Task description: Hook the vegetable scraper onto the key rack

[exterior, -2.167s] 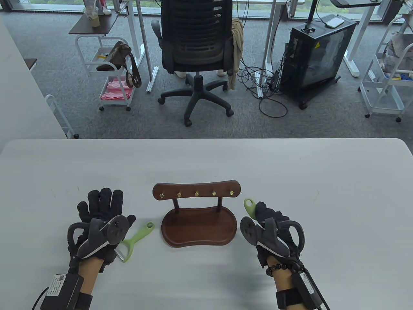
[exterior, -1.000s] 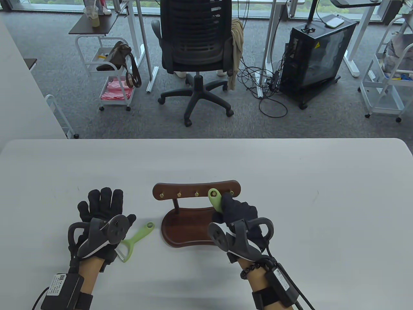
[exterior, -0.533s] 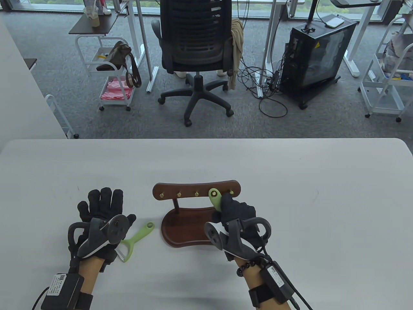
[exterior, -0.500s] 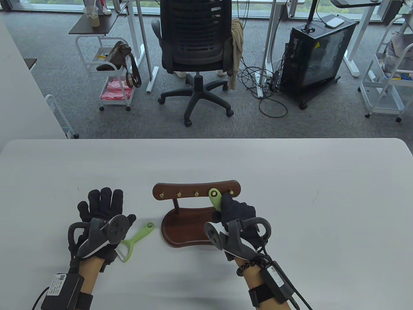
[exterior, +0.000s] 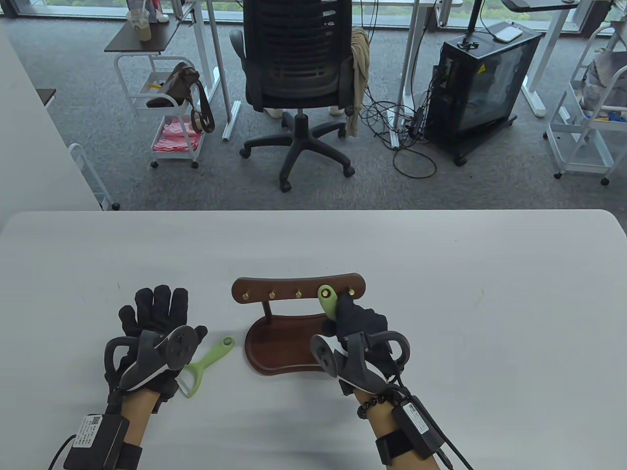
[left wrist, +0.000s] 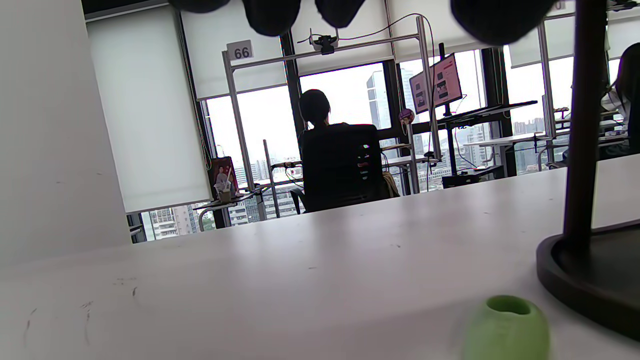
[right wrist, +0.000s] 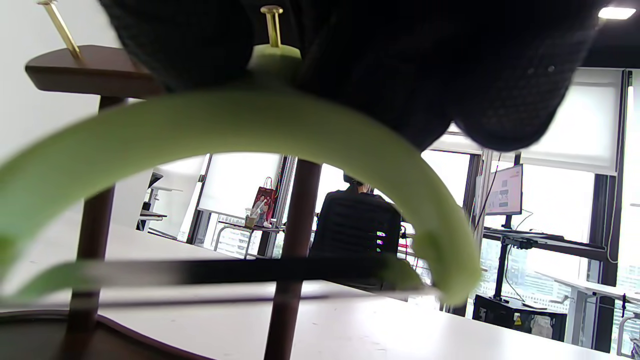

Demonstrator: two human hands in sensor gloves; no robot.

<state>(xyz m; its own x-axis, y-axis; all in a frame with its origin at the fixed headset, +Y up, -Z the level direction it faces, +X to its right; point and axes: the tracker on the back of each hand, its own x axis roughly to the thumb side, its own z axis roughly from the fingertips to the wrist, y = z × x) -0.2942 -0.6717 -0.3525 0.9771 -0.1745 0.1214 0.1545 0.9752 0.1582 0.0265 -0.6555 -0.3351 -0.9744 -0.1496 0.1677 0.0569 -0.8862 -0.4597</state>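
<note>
A dark wooden key rack (exterior: 299, 289) with several brass pegs stands mid-table on a kidney-shaped base (exterior: 284, 345). My right hand (exterior: 360, 320) grips a green vegetable scraper (exterior: 327, 299) by its handle and holds its ring end over the fourth peg from the left. In the right wrist view the scraper's green bow (right wrist: 240, 130) and blade fill the frame under my fingers, with a brass peg (right wrist: 272, 25) standing through the ring. My left hand (exterior: 154, 313) rests flat and open on the table. A second green scraper (exterior: 208, 362) lies beside it; its ring end shows in the left wrist view (left wrist: 505, 325).
The white table (exterior: 441, 274) reaches the far edge, with an office chair (exterior: 299, 83) and a black cabinet (exterior: 477, 83) on the floor beyond. The rack's post and base (left wrist: 580, 200) stand at the right of the left wrist view.
My right hand has carried the scraper from the rack's right side leftward to the rack and set its ring at the fourth peg. In the last half second it barely moves. The left hand stays still.
</note>
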